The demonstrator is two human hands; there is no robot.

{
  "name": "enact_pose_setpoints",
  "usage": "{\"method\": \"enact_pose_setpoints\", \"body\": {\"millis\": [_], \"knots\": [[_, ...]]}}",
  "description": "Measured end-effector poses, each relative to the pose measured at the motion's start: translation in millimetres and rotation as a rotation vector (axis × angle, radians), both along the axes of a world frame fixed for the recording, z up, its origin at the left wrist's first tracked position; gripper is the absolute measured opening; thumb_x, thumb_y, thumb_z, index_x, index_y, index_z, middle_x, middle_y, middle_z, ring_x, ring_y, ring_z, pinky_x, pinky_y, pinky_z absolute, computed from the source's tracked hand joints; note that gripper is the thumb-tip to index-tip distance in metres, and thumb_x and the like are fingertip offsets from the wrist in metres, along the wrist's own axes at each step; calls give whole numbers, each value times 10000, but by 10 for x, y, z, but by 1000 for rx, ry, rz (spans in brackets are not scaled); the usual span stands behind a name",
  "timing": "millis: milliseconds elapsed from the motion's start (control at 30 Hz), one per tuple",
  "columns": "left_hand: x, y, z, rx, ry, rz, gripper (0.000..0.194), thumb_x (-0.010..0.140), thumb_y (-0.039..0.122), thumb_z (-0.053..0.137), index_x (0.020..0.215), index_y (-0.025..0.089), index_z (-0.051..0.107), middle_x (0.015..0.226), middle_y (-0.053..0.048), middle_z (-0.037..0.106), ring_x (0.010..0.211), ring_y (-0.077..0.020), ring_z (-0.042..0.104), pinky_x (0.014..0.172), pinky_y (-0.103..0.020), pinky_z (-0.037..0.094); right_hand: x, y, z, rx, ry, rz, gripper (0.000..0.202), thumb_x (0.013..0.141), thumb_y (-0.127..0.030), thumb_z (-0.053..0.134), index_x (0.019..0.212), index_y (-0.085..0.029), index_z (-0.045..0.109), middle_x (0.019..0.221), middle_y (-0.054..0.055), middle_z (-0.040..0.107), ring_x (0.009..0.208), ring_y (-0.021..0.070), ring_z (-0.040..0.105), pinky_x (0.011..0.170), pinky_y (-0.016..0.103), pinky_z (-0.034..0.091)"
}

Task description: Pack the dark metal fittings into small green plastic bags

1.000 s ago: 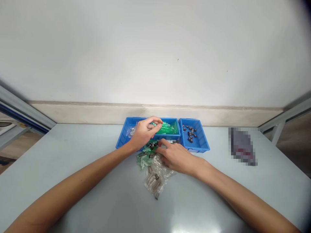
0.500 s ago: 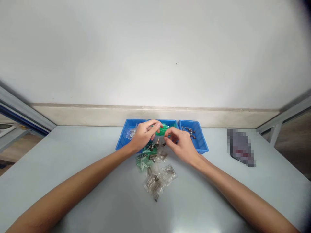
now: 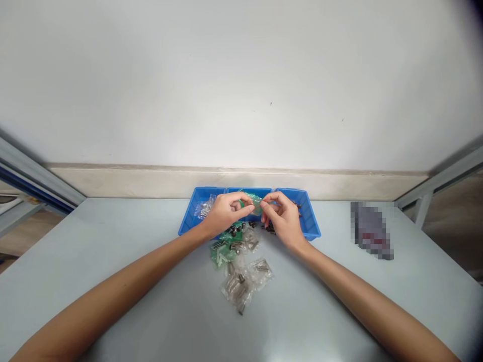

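Over the front of the middle blue bin, my left hand and my right hand face each other. Between them is a small see-through plastic bag, greenish against the green bags behind it. Thumb and finger of each hand pinch one side of it. Whether anything is inside it, I cannot tell. Just below my hands lie green bags and clear bags with metal parts in them, in a loose pile on the table. Dark small parts lie under my right hand, partly hidden.
The left blue bin holds clear bags. A right blue bin is partly covered by my right hand. A blurred dark object lies at the right of the grey table. The wall rises behind.
Earlier a clear bag with a small part hung from my right fingers, while my left fingers were apart from it. Now both hands pinch a bag, held slightly farther back.
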State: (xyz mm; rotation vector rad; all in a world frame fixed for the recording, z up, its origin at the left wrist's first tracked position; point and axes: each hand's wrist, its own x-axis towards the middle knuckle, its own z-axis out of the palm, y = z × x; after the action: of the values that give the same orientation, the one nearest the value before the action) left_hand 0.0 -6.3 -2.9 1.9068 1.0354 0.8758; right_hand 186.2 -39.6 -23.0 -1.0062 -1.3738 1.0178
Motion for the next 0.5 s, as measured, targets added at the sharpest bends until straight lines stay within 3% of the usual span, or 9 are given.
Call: {"method": "enact_pose_setpoints", "body": {"millis": [300,500], "knots": [[19,-49,29,-40,-122,46,216,866,356,649,872,140,650,547,54,475,470,-76,407,455,-197,298,30,32,48,1,-257,49,150,872,-338,644,898,-190,655,617,-22,581,498,126,496,479,250,375],[13,-33,16,-31,-133,24,234,866,378,658,886,145,670,670,16,579,496,-74,447,478,-205,350,39,55,40,26,-275,72,137,883,-319,623,833,-191,631,667,-20,574,515,115,473,492,250,360]]}}
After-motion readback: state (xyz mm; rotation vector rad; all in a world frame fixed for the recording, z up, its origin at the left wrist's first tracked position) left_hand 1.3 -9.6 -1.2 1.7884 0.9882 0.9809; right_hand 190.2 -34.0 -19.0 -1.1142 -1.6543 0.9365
